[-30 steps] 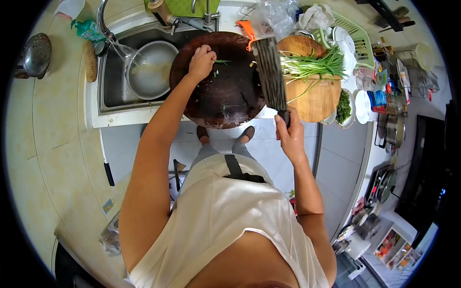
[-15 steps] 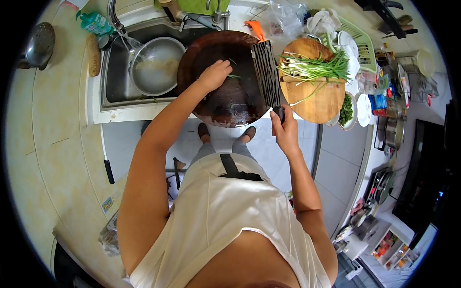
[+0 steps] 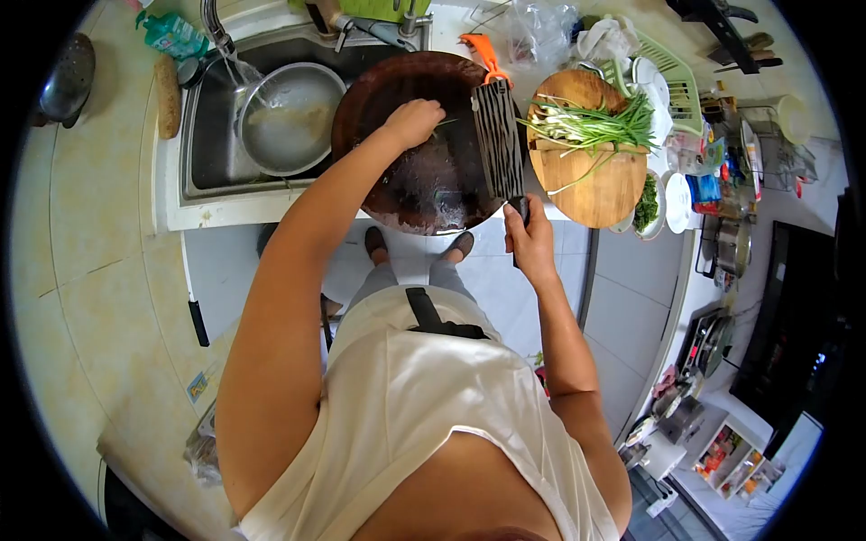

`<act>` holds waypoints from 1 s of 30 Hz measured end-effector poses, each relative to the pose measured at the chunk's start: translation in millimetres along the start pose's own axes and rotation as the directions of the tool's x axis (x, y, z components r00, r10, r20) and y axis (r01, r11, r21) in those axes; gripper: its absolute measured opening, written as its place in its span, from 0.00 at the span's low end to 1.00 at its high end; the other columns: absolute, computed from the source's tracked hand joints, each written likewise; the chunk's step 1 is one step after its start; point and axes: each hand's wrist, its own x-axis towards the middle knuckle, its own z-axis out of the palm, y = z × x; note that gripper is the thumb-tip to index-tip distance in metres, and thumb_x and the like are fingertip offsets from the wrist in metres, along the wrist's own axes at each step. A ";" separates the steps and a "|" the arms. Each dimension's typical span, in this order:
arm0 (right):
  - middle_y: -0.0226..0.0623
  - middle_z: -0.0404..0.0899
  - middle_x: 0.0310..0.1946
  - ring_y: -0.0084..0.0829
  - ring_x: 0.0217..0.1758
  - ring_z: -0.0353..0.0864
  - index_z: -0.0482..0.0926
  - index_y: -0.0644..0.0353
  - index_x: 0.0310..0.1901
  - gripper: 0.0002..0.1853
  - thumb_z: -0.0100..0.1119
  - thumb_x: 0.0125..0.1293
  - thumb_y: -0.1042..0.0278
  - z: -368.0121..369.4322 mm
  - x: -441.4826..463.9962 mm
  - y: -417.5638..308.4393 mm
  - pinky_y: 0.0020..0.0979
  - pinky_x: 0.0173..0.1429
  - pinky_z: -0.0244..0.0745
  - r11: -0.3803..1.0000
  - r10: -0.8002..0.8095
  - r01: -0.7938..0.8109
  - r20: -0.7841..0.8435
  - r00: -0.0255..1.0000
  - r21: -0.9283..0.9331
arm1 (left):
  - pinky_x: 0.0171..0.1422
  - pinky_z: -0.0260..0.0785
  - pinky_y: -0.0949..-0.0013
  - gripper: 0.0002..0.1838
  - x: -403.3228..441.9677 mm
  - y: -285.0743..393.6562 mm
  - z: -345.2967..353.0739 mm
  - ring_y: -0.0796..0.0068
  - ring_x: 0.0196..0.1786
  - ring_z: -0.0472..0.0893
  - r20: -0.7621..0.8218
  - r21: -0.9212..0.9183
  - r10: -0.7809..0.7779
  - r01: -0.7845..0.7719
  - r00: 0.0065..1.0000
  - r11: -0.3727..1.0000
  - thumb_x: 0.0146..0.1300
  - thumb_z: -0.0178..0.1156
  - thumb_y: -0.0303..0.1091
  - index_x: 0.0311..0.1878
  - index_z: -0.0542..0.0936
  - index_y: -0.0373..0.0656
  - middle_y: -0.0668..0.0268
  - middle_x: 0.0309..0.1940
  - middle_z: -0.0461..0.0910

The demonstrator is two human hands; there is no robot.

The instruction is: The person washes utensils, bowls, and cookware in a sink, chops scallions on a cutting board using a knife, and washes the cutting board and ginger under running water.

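Observation:
My right hand [image 3: 530, 242] is closed around the black handle of a cleaver [image 3: 498, 135]. The cleaver's broad, dark striped blade lies over the right side of a round, dark brown, wet-looking chopping board [image 3: 383, 185]. Over the upper middle of that board is my left hand [image 3: 415, 123], its fingers curled together. A thin trace of green shows beside its fingertips; what they hold, if anything, is hidden. To the right, a bunch of scallions [image 3: 591, 124], white ends to the left, rests on a lighter wooden board [image 3: 586, 189].
Left of the chopping board, a metal bowl [image 3: 293, 149] stands in the sink [image 3: 212, 162] under a running faucet [image 3: 212, 27]. Orange-handled scissors [image 3: 485, 54] lie behind the cleaver. A bowl of chopped greens [image 3: 646, 203] and a green rack [image 3: 672, 86] are at the right.
My left hand has shifted slightly up and right on the board, and the green bits by its fingertips are less visible. The cleaver stays in my right hand, nearly unmoved.

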 end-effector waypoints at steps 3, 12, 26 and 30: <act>0.30 0.66 0.13 0.19 0.12 0.64 0.68 0.64 0.46 0.12 0.54 0.68 0.66 4.2 0.3 6.7 0.26 0.18 0.60 0.999 0.013 -0.013 -0.001 1.000 -0.044 | 0.49 0.71 0.54 0.06 -38.6 -3.6 -3.9 0.51 0.42 0.77 -0.013 -0.023 -0.020 0.020 1.000 1.000 0.50 0.56 0.22 0.33 0.77 0.36 0.55 0.35 0.75; 0.55 0.78 0.22 0.52 0.24 0.80 0.65 0.64 0.47 0.17 0.54 0.65 0.60 50.3 35.6 57.3 0.46 0.26 0.75 0.654 -0.239 0.176 0.019 0.971 -0.736 | 0.38 0.67 0.56 0.06 -271.6 -19.6 -56.3 0.51 0.33 0.75 -0.129 -0.167 -0.579 0.558 0.805 0.813 0.47 0.58 0.22 0.30 0.73 0.37 0.54 0.28 0.73; 0.37 0.73 0.16 0.28 0.14 0.73 0.67 0.64 0.47 0.14 0.48 0.71 0.59 39.8 -3.5 79.3 0.30 0.20 0.68 0.994 -0.017 0.027 0.096 0.995 -0.110 | 0.46 0.73 0.55 0.10 -445.4 -91.3 40.6 0.51 0.41 0.80 -0.216 0.134 -0.759 0.789 0.614 0.600 0.54 0.62 0.36 0.35 0.81 0.39 0.54 0.36 0.80; 0.33 0.72 0.15 0.25 0.14 0.71 0.65 0.63 0.41 0.14 0.46 0.72 0.58 29.4 -23.0 104.6 0.28 0.18 0.67 0.991 0.129 -0.126 0.087 0.988 -0.039 | 0.42 0.70 0.57 0.11 -376.5 -71.1 17.0 0.52 0.38 0.80 -0.299 -0.026 -0.863 0.900 0.408 0.435 0.60 0.58 0.39 0.37 0.80 0.41 0.55 0.34 0.81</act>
